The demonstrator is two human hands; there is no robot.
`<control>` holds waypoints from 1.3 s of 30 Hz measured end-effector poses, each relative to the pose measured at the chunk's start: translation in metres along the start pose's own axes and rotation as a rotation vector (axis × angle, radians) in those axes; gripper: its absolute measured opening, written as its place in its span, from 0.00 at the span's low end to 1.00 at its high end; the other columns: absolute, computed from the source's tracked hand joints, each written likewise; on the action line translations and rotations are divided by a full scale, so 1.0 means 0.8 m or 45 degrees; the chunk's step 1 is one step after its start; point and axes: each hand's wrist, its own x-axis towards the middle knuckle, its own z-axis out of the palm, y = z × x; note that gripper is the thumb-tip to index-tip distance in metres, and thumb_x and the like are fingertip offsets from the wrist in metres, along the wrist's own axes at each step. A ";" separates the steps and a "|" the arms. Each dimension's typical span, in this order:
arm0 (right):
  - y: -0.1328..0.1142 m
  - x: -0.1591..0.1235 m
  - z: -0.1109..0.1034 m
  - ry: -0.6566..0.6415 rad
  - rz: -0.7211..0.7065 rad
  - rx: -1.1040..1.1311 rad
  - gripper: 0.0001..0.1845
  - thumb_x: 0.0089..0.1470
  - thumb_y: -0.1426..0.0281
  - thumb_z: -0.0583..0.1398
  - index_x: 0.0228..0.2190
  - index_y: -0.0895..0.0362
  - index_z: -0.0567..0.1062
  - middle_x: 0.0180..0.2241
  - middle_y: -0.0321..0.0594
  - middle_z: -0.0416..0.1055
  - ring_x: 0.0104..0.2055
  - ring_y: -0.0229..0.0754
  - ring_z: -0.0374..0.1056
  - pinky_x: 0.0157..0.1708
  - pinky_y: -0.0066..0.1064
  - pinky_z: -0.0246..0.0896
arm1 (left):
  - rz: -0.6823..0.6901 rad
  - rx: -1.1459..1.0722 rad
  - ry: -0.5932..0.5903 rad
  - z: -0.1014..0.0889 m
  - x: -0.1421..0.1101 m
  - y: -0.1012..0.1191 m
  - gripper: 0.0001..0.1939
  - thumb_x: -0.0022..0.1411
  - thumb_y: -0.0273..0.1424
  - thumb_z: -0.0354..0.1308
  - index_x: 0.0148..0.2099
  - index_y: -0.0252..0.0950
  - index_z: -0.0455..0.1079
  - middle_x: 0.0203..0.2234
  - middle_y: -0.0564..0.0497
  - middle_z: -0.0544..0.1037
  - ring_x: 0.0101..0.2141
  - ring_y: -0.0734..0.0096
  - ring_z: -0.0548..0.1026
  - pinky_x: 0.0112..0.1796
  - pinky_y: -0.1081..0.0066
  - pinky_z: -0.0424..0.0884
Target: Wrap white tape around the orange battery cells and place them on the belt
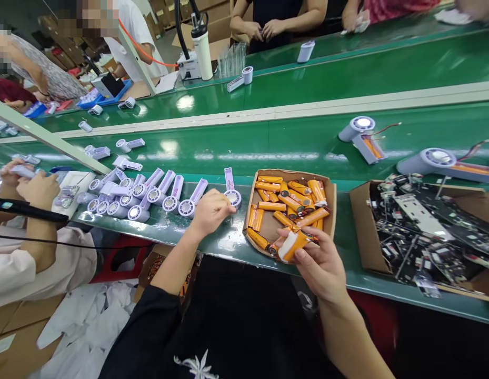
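My right hand (319, 263) is closed on an orange battery (292, 245) with a white end, held over the near rim of a shallow cardboard tray (331, 202) full of several more orange batteries. My left hand (210, 210) reaches to the left of the tray, fingers curled at the round head of a lilac-and-white fan housing (230, 190) lying on the green table edge. A row of several similar fan housings (149, 195) lies further left.
A cardboard box of dark circuit boards (421, 231) sits right of the tray. Two fan bodies with wires (362, 134) lie on the green conveyor (291, 147). A person at my left holds a part (29, 184); others work across the belt.
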 end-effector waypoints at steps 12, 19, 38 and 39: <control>-0.003 0.000 0.006 -0.234 -0.139 -0.280 0.17 0.68 0.69 0.63 0.56 0.48 0.70 0.54 0.50 0.79 0.49 0.48 0.80 0.50 0.43 0.79 | -0.294 0.627 -0.192 -0.004 0.039 -0.014 0.28 0.72 0.54 0.52 0.52 0.35 0.78 0.51 0.44 0.75 0.48 0.70 0.73 0.51 0.69 0.65; 0.003 -0.003 0.004 -0.276 -0.226 -0.404 0.17 0.71 0.68 0.59 0.58 0.46 0.69 0.56 0.48 0.78 0.50 0.45 0.80 0.50 0.37 0.79 | -0.743 1.037 -0.906 -0.003 0.103 0.023 0.49 0.67 0.67 0.39 0.55 0.28 0.79 0.49 0.31 0.77 0.55 0.49 0.76 0.57 0.58 0.72; 0.022 -0.008 -0.010 0.156 -0.079 -0.364 0.23 0.62 0.60 0.69 0.54 0.50 0.70 0.56 0.54 0.77 0.50 0.54 0.80 0.48 0.39 0.80 | -0.319 0.928 -0.878 -0.019 0.215 -0.045 0.26 0.53 0.23 0.62 0.56 0.34 0.78 0.58 0.40 0.74 0.65 0.55 0.67 0.64 0.57 0.70; 0.020 -0.008 -0.012 0.154 -0.072 -0.369 0.23 0.61 0.59 0.69 0.54 0.50 0.70 0.56 0.54 0.77 0.52 0.55 0.79 0.50 0.41 0.79 | -0.315 0.889 -0.851 -0.019 0.224 -0.058 0.23 0.55 0.25 0.63 0.55 0.35 0.79 0.57 0.41 0.75 0.64 0.57 0.69 0.64 0.59 0.70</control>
